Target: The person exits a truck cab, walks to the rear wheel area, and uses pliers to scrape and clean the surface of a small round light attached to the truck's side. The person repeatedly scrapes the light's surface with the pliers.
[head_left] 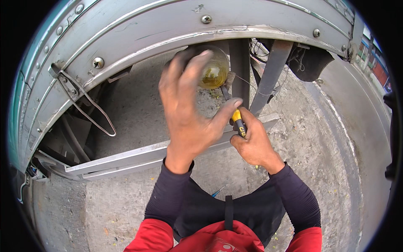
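My left hand (189, 113) is raised with curved, spread fingers, blurred at the tips, over the left side of a round clear housing (216, 75) with a yellowish interior, under the panel edge. Its thumb reaches toward the tool; whether the fingers touch the housing I cannot tell. My right hand (256, 143) grips the yellow-and-black handle of a tool (237, 117), whose dark metal shaft runs up to a small bracket at the housing's lower right. A thin wire hangs right of the housing.
A riveted metal vehicle body (159, 21) arches overhead, with a bent wire hook (105, 117) at left. A long metal rail (113, 161) crosses below, and dark struts (273, 75) stand at right. Underneath lies concrete pavement (310, 151), with a small blue tool (216, 193) beside my legs.
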The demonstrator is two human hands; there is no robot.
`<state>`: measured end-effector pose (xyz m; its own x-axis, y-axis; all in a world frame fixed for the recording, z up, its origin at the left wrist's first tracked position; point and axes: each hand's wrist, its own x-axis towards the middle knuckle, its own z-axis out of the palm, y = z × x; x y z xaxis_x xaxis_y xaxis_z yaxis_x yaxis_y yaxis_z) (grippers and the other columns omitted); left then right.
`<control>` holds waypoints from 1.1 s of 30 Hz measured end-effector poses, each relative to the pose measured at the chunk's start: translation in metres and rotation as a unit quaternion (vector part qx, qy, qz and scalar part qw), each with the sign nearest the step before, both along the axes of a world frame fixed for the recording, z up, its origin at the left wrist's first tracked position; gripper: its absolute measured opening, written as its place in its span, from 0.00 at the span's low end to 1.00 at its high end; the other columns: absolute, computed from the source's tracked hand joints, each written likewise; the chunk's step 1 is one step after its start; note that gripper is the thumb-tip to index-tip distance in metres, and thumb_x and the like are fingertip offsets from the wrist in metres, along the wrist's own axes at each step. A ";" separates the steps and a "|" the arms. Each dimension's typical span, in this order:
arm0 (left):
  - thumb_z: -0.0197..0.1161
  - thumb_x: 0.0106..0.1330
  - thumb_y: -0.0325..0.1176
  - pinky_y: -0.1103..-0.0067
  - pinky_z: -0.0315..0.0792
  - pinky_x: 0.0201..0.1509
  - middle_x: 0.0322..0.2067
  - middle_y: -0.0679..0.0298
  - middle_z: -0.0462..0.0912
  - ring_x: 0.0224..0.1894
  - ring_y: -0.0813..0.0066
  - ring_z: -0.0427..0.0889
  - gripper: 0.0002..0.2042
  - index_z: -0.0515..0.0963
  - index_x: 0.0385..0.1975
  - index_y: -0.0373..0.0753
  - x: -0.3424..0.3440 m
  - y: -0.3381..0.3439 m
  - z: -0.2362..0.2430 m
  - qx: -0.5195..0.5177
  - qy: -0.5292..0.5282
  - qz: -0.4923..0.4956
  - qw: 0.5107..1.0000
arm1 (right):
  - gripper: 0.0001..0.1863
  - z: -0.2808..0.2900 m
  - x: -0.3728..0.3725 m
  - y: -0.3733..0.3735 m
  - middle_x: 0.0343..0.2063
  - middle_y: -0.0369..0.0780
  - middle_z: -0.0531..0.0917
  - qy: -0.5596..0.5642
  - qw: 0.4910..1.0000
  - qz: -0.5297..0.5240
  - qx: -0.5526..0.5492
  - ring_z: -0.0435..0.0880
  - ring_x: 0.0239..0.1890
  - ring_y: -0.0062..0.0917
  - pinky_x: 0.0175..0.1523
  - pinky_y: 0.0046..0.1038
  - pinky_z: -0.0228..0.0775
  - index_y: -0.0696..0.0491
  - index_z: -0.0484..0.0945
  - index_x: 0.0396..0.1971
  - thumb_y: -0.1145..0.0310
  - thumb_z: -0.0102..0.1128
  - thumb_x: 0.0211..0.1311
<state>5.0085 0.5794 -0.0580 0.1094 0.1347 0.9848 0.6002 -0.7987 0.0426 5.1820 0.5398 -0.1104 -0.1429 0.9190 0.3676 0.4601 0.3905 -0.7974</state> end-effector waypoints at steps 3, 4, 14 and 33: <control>0.84 0.46 0.40 0.53 0.64 0.69 0.55 0.52 0.79 0.60 0.46 0.74 0.39 0.75 0.62 0.41 0.011 0.034 0.004 0.019 0.025 0.004 0.999 | 0.21 -0.004 0.000 0.004 0.41 0.53 0.75 -0.003 1.000 -0.005 0.015 0.78 0.46 0.52 0.52 0.40 0.70 0.64 0.72 0.47 0.79 0.60 0.49; 0.83 0.47 0.36 0.59 0.69 0.65 0.49 0.56 0.82 0.55 0.50 0.79 0.32 0.79 0.55 0.41 0.014 0.038 0.009 0.023 -0.012 -0.007 1.000 | 0.22 -0.008 -0.001 0.011 0.42 0.53 0.76 -0.002 0.999 0.002 0.038 0.78 0.47 0.53 0.53 0.41 0.70 0.64 0.72 0.48 0.79 0.61 0.49; 0.80 0.52 0.24 0.78 0.81 0.50 0.43 0.63 0.84 0.43 0.76 0.85 0.21 0.79 0.45 0.35 0.018 0.034 0.013 -0.141 -0.071 -0.111 0.981 | 0.26 -0.040 0.004 0.049 0.51 0.51 0.76 0.001 0.990 0.006 0.138 0.76 0.57 0.53 0.60 0.44 0.70 0.63 0.72 0.54 0.79 0.62 0.52; 0.64 0.47 0.18 0.71 0.69 0.70 0.60 0.56 0.76 0.63 0.67 0.77 0.36 0.71 0.65 0.32 -0.017 0.027 0.029 -0.266 0.046 -0.219 0.938 | 0.17 -0.017 -0.006 -0.017 0.32 0.51 0.78 0.085 0.995 -0.038 -0.032 0.78 0.35 0.49 0.41 0.43 0.68 0.61 0.75 0.39 0.61 0.65 0.70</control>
